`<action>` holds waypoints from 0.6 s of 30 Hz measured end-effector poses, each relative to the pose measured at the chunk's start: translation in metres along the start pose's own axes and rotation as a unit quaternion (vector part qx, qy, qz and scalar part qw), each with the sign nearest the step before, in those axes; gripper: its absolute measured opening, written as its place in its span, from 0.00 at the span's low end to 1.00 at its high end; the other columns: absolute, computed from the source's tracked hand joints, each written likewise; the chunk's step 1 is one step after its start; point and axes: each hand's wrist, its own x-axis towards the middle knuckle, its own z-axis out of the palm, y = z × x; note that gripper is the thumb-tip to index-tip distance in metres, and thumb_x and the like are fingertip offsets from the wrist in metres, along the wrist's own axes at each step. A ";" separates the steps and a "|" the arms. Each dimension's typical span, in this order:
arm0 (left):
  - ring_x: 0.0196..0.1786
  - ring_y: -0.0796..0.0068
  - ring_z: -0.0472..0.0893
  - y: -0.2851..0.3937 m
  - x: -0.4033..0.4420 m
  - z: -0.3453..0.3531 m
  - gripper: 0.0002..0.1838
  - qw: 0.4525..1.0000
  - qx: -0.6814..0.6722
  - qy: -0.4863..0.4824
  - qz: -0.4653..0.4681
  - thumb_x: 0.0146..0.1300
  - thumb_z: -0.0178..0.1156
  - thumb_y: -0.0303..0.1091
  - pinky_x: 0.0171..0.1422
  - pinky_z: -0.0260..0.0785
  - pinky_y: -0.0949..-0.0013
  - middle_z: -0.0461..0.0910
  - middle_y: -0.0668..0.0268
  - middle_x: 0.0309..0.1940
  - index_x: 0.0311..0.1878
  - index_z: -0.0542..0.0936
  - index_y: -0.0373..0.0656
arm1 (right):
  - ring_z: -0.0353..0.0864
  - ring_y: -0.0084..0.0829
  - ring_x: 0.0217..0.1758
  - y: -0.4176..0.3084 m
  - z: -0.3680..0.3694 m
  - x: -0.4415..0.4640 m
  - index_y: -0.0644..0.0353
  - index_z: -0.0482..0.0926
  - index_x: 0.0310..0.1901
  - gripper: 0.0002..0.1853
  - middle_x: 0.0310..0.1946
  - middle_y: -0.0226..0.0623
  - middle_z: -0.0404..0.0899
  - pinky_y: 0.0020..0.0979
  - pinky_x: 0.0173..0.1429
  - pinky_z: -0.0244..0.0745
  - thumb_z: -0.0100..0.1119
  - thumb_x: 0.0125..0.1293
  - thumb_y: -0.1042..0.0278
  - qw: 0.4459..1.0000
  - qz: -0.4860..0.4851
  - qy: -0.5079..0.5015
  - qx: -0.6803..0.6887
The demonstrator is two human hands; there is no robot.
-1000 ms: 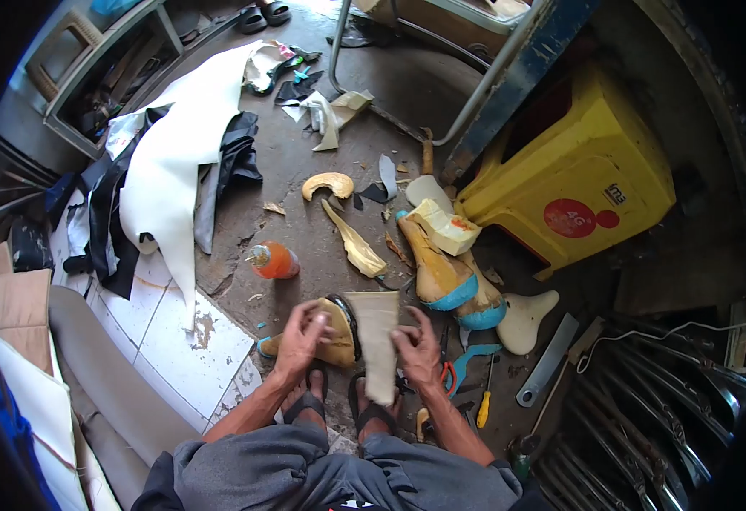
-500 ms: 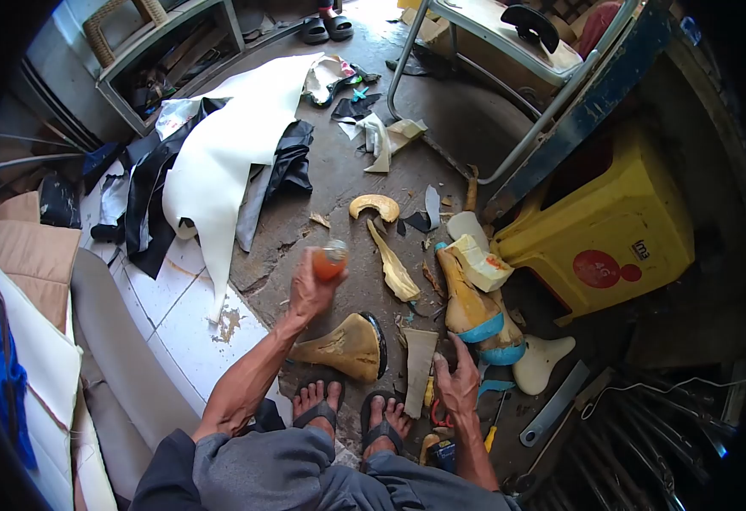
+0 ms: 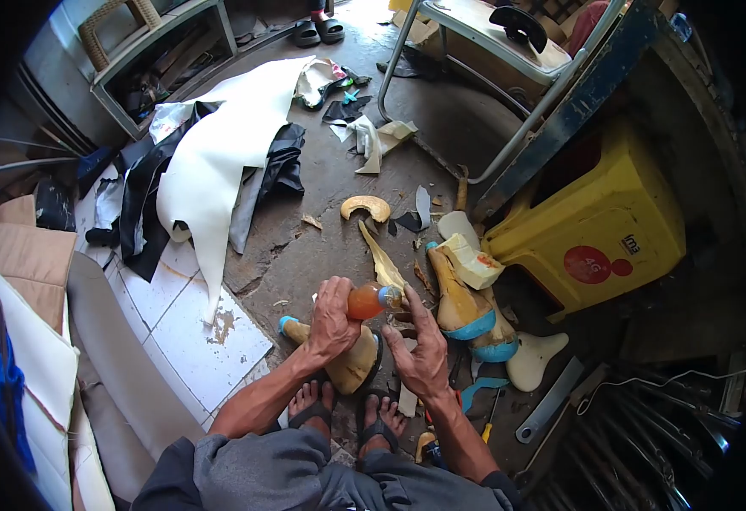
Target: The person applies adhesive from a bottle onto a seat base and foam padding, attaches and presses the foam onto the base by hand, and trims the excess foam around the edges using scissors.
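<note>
My left hand [image 3: 332, 322] is wrapped around a small bottle of orange liquid [image 3: 364, 301], tilted on its side with its pale cap [image 3: 391, 297] pointing right. Close to the cap is my right hand [image 3: 422, 353], thumb and fingers apart; whether a fingertip touches the cap I cannot tell. Below the bottle, in front of my feet, a yellowish foam bicycle saddle [image 3: 357, 361] lies on the floor, partly covered by my left hand and forearm. Beyond the bottle lies a long torn foam strip [image 3: 379, 254].
Foam saddles with blue edges [image 3: 466, 319] lie right of my hands, near a yellow plastic stool [image 3: 594, 230]. A white sheet [image 3: 219, 153] spreads over the floor at left. A screwdriver [image 3: 489, 419] and a flat metal bar [image 3: 550, 400] lie at lower right.
My left hand has brought the bottle down and to the right, tipping it sideways. My right hand has risen leftward from beside the saddles to the bottle's cap.
</note>
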 end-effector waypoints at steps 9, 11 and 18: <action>0.44 0.42 0.72 -0.002 -0.003 0.008 0.17 1.000 0.004 -0.005 -0.013 0.50 0.63 0.23 0.50 0.64 0.47 0.72 0.49 0.38 0.43 0.71 0.38 | 0.85 0.38 0.54 -0.001 0.003 -0.003 0.57 0.67 0.77 0.35 0.57 0.50 0.79 0.35 0.54 0.84 0.67 0.69 0.71 1.000 0.013 -0.003 0.018; 0.44 0.42 0.72 -0.007 -0.002 0.011 0.17 1.000 0.019 -0.007 -0.019 0.51 0.65 0.24 0.49 0.64 0.47 0.71 0.49 0.38 0.43 0.71 0.38 | 0.84 0.35 0.53 -0.002 -0.001 -0.004 0.59 0.71 0.73 0.31 0.56 0.48 0.78 0.33 0.55 0.83 0.66 0.69 0.74 0.990 -0.121 -0.063 -0.045; 0.43 0.49 0.84 -0.065 0.015 0.001 0.27 0.980 -0.119 0.100 -0.121 0.58 0.78 0.42 0.48 0.75 0.52 0.83 0.53 0.39 0.49 0.73 0.38 | 0.83 0.44 0.53 0.041 -0.005 -0.045 0.59 0.74 0.64 0.24 0.56 0.49 0.76 0.39 0.55 0.80 0.64 0.67 0.72 0.992 0.124 0.017 0.007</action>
